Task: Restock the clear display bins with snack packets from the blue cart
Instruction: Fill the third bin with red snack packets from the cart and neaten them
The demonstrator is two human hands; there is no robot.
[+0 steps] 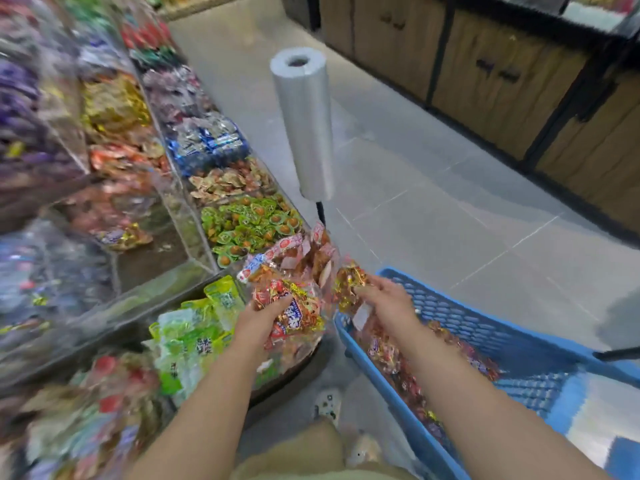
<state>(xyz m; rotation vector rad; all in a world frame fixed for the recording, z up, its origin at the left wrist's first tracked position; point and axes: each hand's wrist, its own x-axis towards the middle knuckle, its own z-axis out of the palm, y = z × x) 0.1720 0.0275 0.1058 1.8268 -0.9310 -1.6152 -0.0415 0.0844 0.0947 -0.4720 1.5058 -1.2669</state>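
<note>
Aisle view, looking down, left side badly blurred.

Grips a bunch of red packets with the left hand at 7 o'clock from centre, thumb laid across the top. Cannot tell whether the bunch rests in the end bin or hangs above it.

Pinches a gold-red packet with the right hand at 5 o'clock, just above the near corner of the blue cart.

Hands apart but near, each clamped on its own packets.

Cart at 4 o'clock on the grey tile floor. More red packets heaped along its left wall.

Clear bins in stepped rows from 7 round to 11 o'clock. Light green packets at 7 o'clock, touching the left wrist side. Green-and-orange sweets at 9 o'clock. Blue-and-silver packets at 10 o'clock.

Roll of plastic bags upright on a black pole at 12 o'clock, just beside the bins.

Wooden cabinets at 1 to 2 o'clock, across the aisle. Pale shoe at 6 o'clock.
</note>
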